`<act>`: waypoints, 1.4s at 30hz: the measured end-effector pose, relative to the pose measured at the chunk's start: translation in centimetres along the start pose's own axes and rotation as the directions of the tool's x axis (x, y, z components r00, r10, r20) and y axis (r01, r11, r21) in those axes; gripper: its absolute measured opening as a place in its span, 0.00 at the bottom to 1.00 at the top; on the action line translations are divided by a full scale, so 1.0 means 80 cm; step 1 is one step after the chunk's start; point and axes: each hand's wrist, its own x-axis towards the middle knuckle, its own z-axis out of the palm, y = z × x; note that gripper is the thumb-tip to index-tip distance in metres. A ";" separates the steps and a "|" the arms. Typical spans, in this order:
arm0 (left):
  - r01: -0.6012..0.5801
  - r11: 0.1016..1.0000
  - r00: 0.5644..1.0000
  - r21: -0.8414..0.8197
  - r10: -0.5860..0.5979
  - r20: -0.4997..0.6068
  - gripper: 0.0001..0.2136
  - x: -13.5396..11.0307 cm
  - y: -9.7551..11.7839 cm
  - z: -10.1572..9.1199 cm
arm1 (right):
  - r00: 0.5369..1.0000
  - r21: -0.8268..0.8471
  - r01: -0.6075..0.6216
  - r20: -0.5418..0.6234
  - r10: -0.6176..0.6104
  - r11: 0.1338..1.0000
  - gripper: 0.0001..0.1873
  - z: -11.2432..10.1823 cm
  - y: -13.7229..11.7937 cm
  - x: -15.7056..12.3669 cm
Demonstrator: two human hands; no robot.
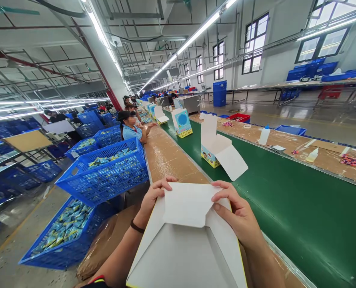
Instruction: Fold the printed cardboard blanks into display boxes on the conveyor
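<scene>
A cardboard box (184, 256), white on the sides facing me with thin yellow edges, is held in front of me. My left hand (154, 198) grips its far left corner, fingers curled over the edge beside a white flap (187, 204). On the far right corner, my right hand (235, 208) pinches the same flap between thumb and fingers. Past my hands, an open printed carton (209, 156) with raised white flaps stands on the green conveyor belt (286, 212). Farther along the belt is a blue and yellow carton (182, 122).
Blue crates (106, 176) of small packets are stacked at my left, near a brown wrapped bundle (109, 240). A co-worker (133, 128) sits along the brown worktop (163, 156). Beyond the belt stand a white bottle (264, 135), a glue bottle (312, 155) and a red tray (238, 117).
</scene>
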 end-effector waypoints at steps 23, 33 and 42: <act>-0.128 0.633 0.975 0.764 -0.062 0.215 0.51 -0.015 -0.035 -0.041 | 0.967 -0.775 0.150 0.244 0.072 0.614 0.40 0.021 0.011 -0.003; -0.033 0.527 0.998 0.849 -0.035 0.061 0.52 -0.043 -0.212 -0.045 | 0.929 -0.931 0.209 0.285 0.236 0.300 0.42 0.065 0.098 -0.004; 0.058 0.757 0.990 0.651 0.042 -0.136 0.50 -0.024 -0.207 -0.063 | 0.982 -0.848 0.183 0.178 -0.058 0.498 0.44 0.050 0.145 0.004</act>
